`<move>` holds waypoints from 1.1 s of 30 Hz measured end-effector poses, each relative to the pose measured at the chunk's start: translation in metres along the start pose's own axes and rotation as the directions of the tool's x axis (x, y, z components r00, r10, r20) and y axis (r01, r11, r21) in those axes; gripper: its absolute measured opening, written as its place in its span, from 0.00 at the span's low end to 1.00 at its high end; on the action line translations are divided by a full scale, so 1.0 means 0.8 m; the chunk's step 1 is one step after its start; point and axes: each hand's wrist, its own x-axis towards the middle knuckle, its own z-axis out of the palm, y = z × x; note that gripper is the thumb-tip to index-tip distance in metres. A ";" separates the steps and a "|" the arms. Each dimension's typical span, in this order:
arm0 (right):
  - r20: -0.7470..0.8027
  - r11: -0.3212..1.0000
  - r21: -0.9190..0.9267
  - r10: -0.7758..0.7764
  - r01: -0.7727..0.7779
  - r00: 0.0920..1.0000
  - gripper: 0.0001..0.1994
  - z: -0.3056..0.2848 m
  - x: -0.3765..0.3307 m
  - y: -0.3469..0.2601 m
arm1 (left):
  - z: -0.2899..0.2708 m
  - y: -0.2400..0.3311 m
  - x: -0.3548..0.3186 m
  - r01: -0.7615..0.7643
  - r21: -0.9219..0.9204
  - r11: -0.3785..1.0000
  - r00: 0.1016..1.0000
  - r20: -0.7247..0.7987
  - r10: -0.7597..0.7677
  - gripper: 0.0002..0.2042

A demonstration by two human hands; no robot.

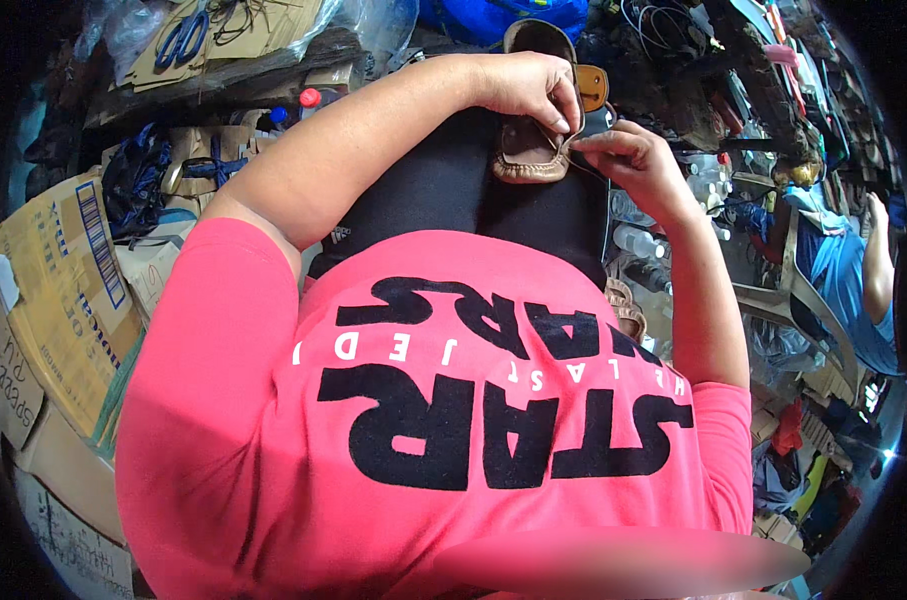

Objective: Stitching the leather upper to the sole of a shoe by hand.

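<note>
A brown leather moccasin (pixel 533 160) rests over my dark-trousered legs, its gathered toe seam towards me and its heel pointing away. My left hand (pixel 535 92) lies across the shoe's opening, thumb and fingers closed in a pinch at the right edge of the upper. To the right of the toe, my right hand (pixel 635 160) is closed, thumb and forefinger pinching what looks like a thin thread at the seam. The fingers partly cover the stitching. Just beyond, a tan piece with a dark hole (pixel 593 88) stands beside the shoe.
Another brown moccasin (pixel 625 308) shows beside my right hip. Clear plastic bottles (pixel 638 241) stand to the right, near a person in blue (pixel 858 290). Cardboard boxes (pixel 63 300) crowd the left. Blue-handled scissors (pixel 181 40) lie on cardboard at the far left, past a red-capped bottle (pixel 310 98).
</note>
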 end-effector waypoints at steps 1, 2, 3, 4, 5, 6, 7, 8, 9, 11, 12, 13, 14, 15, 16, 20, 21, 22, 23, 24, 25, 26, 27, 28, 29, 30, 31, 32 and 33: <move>0.001 1.000 -0.001 0.000 0.000 1.000 0.10 0.001 -0.001 0.007 | -0.001 -0.002 -0.003 -0.045 0.050 0.998 0.999 -0.007 0.046 0.10; 0.000 0.995 0.104 0.013 -0.013 1.000 0.10 0.003 -0.002 0.014 | -0.001 -0.002 -0.005 -0.089 0.100 0.991 0.996 -0.013 0.091 0.10; 0.000 0.978 0.207 0.027 -0.026 1.000 0.10 0.005 -0.002 0.019 | 0.000 -0.003 -0.006 -0.088 0.100 0.991 0.996 -0.015 0.090 0.10; 0.001 0.978 0.206 0.026 -0.025 1.000 0.10 0.008 -0.001 0.023 | 0.000 -0.003 -0.006 -0.097 0.123 0.988 0.995 -0.019 0.100 0.11; -0.013 0.970 0.242 0.040 -0.035 0.999 0.09 0.010 0.001 0.024 | 0.000 -0.004 -0.005 -0.106 0.147 0.983 0.994 -0.022 0.111 0.11; -0.027 0.960 0.277 0.054 -0.044 0.998 0.09 0.013 0.002 0.024 | 0.001 -0.005 -0.005 -0.107 0.148 0.983 0.993 -0.024 0.111 0.11; -0.027 0.960 0.275 0.052 -0.043 0.998 0.09 0.018 0.003 0.024 | 0.003 -0.006 -0.004 -0.105 0.148 0.983 0.993 -0.029 0.111 0.11; -0.055 0.976 0.215 0.056 -0.043 0.997 0.07 0.024 0.005 0.024 | 0.003 -0.003 -0.004 -0.104 0.147 0.984 0.993 -0.032 0.110 0.11; -0.085 0.987 0.154 0.058 -0.044 0.995 0.06 0.027 0.006 0.022 | 0.003 0.000 -0.004 -0.105 0.147 0.983 0.993 -0.031 0.111 0.11; -0.106 0.993 0.113 0.031 -0.019 0.994 0.06 0.029 0.004 0.017 | 0.003 0.008 -0.008 -0.009 0.177 0.984 1.000 -0.026 0.014 0.12; -0.125 0.997 0.073 0.003 0.006 0.992 0.06 0.031 0.002 0.014 | 0.010 0.007 -0.013 -0.007 0.180 0.984 1.000 -0.027 0.012 0.12; -0.152 0.992 0.063 -0.097 0.108 0.984 0.07 0.030 0.000 0.007 | 0.022 0.002 -0.019 -0.053 0.213 0.976 0.969 -0.226 0.102 0.12; -0.159 0.992 0.066 -0.093 0.104 0.983 0.07 0.031 -0.005 0.007 | 0.027 0.003 -0.025 -0.097 0.253 0.962 0.894 -0.402 0.196 0.12; -0.195 0.992 0.020 -0.118 0.124 0.974 0.08 0.033 -0.010 0.006 | 0.025 0.000 -0.033 -0.082 0.330 0.940 0.863 -0.449 0.233 0.13; -0.229 0.990 -0.026 -0.143 0.141 0.963 0.09 0.035 -0.015 0.006 | 0.020 -0.003 -0.045 -0.074 0.358 0.931 0.860 -0.449 0.241 0.13; -0.301 0.965 -0.219 -0.207 0.144 0.931 0.12 0.051 -0.029 -0.007 | 0.027 0.015 -0.095 0.089 0.329 0.940 0.823 -0.555 0.117 0.13; -0.295 0.948 -0.306 -0.177 0.083 0.939 0.14 0.058 -0.034 -0.003 | 0.032 0.022 -0.102 0.159 0.237 0.958 0.831 -0.556 -0.001 0.12; -0.299 0.949 -0.305 -0.175 0.080 0.938 0.14 0.061 -0.038 -0.005 | 0.038 0.025 -0.104 0.158 0.239 0.958 0.833 -0.553 0.001 0.12; -0.308 0.913 -0.403 -0.207 0.070 0.929 0.14 0.066 -0.040 -0.010 | 0.045 0.025 -0.106 0.152 0.323 0.934 0.832 -0.552 0.055 0.10; -0.313 0.866 -0.497 -0.240 0.057 0.919 0.15 0.069 -0.042 -0.013 | 0.053 0.025 -0.108 0.147 0.405 0.902 0.831 -0.546 0.110 0.09; -0.299 0.869 -0.493 -0.202 0.030 0.933 0.16 0.070 -0.042 -0.014 | 0.062 0.024 -0.108 0.189 0.544 0.818 0.810 -0.557 0.183 0.06; -0.301 0.869 -0.494 -0.202 0.029 0.932 0.16 0.068 -0.042 -0.015 | 0.066 0.025 -0.107 0.188 0.546 0.817 0.810 -0.556 0.185 0.06; -0.295 0.881 -0.472 -0.189 0.029 0.937 0.15 0.066 -0.042 -0.016 | 0.070 0.026 -0.106 0.232 0.586 0.776 0.797 -0.572 0.194 0.06; -0.288 0.892 -0.451 -0.176 0.029 0.941 0.15 0.064 -0.041 -0.016 | 0.072 0.026 -0.105 0.276 0.622 0.732 0.783 -0.588 0.204 0.05; -0.291 0.892 -0.452 -0.176 0.027 0.940 0.15 0.060 -0.039 -0.011 | 0.073 0.024 -0.103 0.285 0.633 0.720 0.776 -0.593 0.214 0.05; -0.253 0.957 -0.290 -0.071 -0.006 0.965 0.15 0.055 -0.036 -0.004 | 0.074 0.024 -0.101 0.283 0.634 0.719 0.776 -0.592 0.216 0.05; -0.196 0.991 -0.122 0.026 -0.050 0.980 0.16 0.050 -0.033 0.002 | 0.075 0.024 -0.100 0.257 0.601 0.757 0.776 -0.595 0.209 0.05; -0.198 0.991 -0.123 0.025 -0.050 0.980 0.16 0.046 -0.031 0.005 | 0.075 0.024 -0.100 0.231 0.566 0.792 0.775 -0.599 0.202 0.06; -0.207 0.986 -0.164 -0.046 0.012 0.977 0.14 0.042 -0.029 0.006 | 0.072 0.023 -0.099 0.231 0.566 0.791 0.775 -0.599 0.203 0.06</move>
